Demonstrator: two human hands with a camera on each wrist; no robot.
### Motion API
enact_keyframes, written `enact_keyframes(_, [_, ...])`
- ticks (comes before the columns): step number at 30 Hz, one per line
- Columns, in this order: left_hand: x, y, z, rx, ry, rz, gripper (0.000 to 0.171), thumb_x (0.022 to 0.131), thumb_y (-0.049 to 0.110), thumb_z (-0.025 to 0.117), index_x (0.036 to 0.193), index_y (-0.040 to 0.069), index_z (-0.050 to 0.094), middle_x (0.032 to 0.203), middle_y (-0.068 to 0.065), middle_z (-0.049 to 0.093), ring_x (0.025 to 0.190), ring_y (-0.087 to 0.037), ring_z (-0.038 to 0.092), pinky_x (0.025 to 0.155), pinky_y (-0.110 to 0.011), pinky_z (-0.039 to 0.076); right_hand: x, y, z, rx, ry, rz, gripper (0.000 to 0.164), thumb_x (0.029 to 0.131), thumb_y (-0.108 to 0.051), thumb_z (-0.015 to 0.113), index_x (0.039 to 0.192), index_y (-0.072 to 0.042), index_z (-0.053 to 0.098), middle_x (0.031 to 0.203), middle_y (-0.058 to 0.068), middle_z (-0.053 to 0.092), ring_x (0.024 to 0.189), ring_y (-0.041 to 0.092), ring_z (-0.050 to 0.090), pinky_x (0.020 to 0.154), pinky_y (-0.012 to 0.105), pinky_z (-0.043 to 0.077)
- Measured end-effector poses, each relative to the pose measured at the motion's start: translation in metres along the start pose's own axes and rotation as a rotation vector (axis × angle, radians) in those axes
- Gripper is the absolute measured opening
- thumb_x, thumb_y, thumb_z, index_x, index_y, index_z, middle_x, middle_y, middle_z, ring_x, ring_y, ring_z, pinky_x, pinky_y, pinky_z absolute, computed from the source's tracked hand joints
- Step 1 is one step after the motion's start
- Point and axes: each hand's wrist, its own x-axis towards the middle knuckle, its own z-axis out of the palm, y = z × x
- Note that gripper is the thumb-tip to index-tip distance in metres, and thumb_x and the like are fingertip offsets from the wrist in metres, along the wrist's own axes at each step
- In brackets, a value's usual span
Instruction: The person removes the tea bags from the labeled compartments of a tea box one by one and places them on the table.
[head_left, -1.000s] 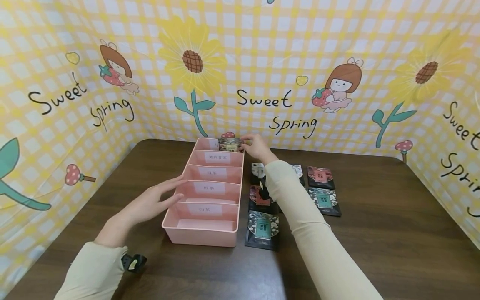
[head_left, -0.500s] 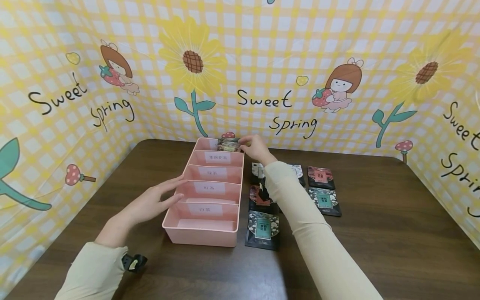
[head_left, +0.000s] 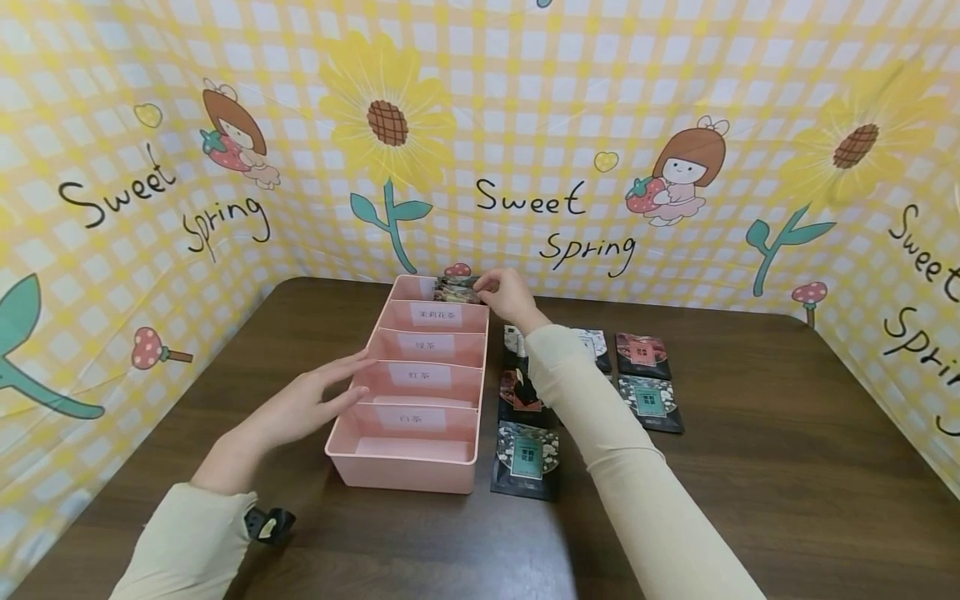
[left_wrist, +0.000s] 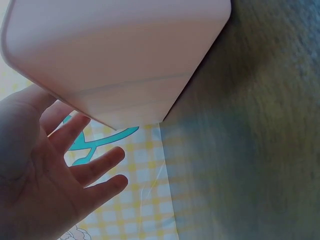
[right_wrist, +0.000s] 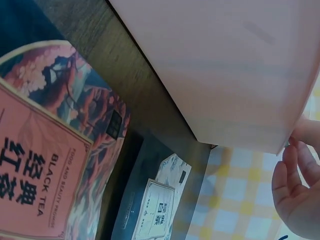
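A long pink divider box (head_left: 401,475) with white labels in its compartments stands on the table. In its far compartment sits a dark patterned tea sachet (head_left: 455,292), tilted and mostly below the rim. My right hand (head_left: 510,298) is at the far right corner, thumb and fingers pinching the sachet's right edge. In the right wrist view, the box wall hides most of what those fingers (right_wrist: 295,157) hold. My left hand (head_left: 303,407) rests against the box's left side with fingers extended. The left wrist view shows these fingers (left_wrist: 102,167) spread and relaxed by the rim.
Right of the box lie several tea sachets: a green-labelled one (head_left: 527,460) in front, a red-labelled one (head_left: 513,398) partly under my sleeve, white ones (head_left: 596,346) behind, and red (head_left: 642,354) and green (head_left: 649,402) ones further right. A patterned cloth (head_left: 525,150) borders the table.
The sachet has tipped back and settled a little lower and to the left in the far compartment. My right hand has shifted slightly left with it; the left hand stays put.
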Motion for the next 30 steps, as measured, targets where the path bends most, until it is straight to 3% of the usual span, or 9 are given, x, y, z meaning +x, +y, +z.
enact_keyframes(9, [0.0,0.001,0.0,0.014,0.001,0.004,0.048,0.096,0.031,0.051,0.139,0.01,0.044,0.147,-0.021,0.037,0.134,-0.042,0.035,0.107,-0.058,0.03,-0.003,0.001,-0.003,0.055,0.021,-0.017,0.015,0.092,-0.009,0.056,0.099,-0.004,0.069,0.104,0.013,0.068,0.094,0.025,0.063,0.079,0.035,0.052])
enact_keyframes(21, [0.001,-0.001,0.001,0.013,-0.003,0.002,0.048,0.096,0.031,0.051,0.139,0.012,0.044,0.147,-0.02,0.037,0.135,-0.041,0.035,0.107,-0.058,0.03,-0.005,-0.006,-0.017,0.102,0.134,-0.061,0.016,0.091,-0.012,0.058,0.102,-0.006,0.069,0.102,0.013,0.07,0.094,0.024,0.063,0.082,0.033,0.051])
enact_keyframes(30, [0.001,-0.002,0.0,0.016,-0.004,0.008,0.049,0.096,0.032,0.051,0.14,0.011,0.044,0.147,-0.02,0.037,0.135,-0.041,0.035,0.106,-0.058,0.031,-0.008,-0.013,-0.025,0.215,0.207,-0.102,0.016,0.091,-0.011,0.058,0.099,-0.003,0.07,0.094,0.017,0.07,0.069,0.01,0.053,0.057,0.017,0.041])
